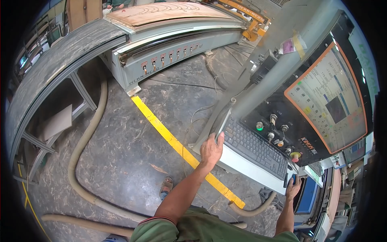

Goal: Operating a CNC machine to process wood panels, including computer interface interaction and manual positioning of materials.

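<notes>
My left hand (211, 150) grips the left end of a white keyboard tray (238, 161), its thumb lying on the top edge. A black keyboard (256, 147) rests on this tray, just right of that hand. At the tray's right end my right hand (295, 188) is closed over a dark computer mouse (293, 180). Above the keyboard stands a grey control cabinet with a lit screen (328, 97) in an orange frame. Its black panel carries a green lit button (259, 126), several knobs and connectors, and a red emergency stop button (295, 156).
A long grey machine (173, 54) with a row of switches holds a wooden board (173, 12) at the back. Left of it runs a dark table (60, 52). A thick hose (82, 145), a yellow floor stripe (169, 137) and loose cables cross the floor. Another person's hands show at the far edge.
</notes>
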`<action>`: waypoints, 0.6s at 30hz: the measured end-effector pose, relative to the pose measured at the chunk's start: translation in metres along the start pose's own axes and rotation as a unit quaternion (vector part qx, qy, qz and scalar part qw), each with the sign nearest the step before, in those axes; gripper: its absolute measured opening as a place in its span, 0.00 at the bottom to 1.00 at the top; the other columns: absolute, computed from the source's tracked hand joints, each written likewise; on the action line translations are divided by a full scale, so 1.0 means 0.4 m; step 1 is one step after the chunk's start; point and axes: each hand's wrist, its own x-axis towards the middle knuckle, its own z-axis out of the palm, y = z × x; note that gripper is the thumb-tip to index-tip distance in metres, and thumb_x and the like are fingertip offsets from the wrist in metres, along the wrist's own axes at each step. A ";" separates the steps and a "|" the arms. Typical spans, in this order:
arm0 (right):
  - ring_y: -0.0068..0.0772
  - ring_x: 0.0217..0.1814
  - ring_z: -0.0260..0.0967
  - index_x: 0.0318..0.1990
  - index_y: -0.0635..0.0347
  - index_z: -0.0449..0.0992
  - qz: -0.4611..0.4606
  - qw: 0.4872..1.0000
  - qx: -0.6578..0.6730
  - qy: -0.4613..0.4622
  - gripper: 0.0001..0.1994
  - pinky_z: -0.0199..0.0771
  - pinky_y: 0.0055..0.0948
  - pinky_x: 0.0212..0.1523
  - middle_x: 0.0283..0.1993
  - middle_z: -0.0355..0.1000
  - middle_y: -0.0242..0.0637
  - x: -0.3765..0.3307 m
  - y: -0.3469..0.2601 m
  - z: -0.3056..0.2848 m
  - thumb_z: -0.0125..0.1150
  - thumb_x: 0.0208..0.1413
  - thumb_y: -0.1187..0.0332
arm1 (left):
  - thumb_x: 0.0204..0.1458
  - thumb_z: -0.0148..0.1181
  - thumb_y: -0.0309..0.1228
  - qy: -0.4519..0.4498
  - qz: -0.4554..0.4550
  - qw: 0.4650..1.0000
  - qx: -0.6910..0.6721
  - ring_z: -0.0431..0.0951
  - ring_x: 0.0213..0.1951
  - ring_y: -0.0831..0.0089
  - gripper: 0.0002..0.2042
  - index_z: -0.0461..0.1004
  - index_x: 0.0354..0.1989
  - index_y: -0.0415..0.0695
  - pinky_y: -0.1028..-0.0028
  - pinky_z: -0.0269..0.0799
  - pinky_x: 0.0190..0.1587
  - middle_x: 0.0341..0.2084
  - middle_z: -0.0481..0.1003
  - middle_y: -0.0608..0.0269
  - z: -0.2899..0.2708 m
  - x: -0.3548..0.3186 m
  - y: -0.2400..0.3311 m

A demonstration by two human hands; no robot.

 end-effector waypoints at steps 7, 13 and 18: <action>0.55 0.59 0.66 0.55 0.63 0.74 0.026 0.998 -0.048 0.032 0.20 0.65 0.42 0.60 0.56 0.68 0.53 -0.037 0.010 -0.051 0.57 0.55 0.67 | 0.61 0.44 0.55 -0.010 0.018 1.000 0.011 0.76 0.44 0.37 0.31 0.74 0.48 0.33 0.51 0.69 0.49 0.37 0.76 0.34 0.031 0.004 0.038; 0.56 0.58 0.67 0.54 0.56 0.74 0.024 0.999 -0.046 0.011 0.21 0.68 0.43 0.58 0.58 0.68 0.51 0.016 -0.156 -0.003 0.59 0.52 0.64 | 0.64 0.46 0.44 0.047 0.016 0.998 -0.025 0.75 0.37 0.46 0.23 0.77 0.38 0.32 0.57 0.68 0.44 0.33 0.77 0.40 -0.025 0.004 -0.026; 0.55 0.58 0.67 0.56 0.50 0.73 0.054 0.997 -0.048 0.034 0.21 0.70 0.45 0.57 0.56 0.67 0.52 -0.024 -0.083 -0.070 0.59 0.54 0.60 | 0.65 0.43 0.48 0.012 0.098 0.995 0.006 0.73 0.38 0.39 0.27 0.75 0.39 0.30 0.54 0.66 0.42 0.33 0.76 0.38 0.048 0.019 0.010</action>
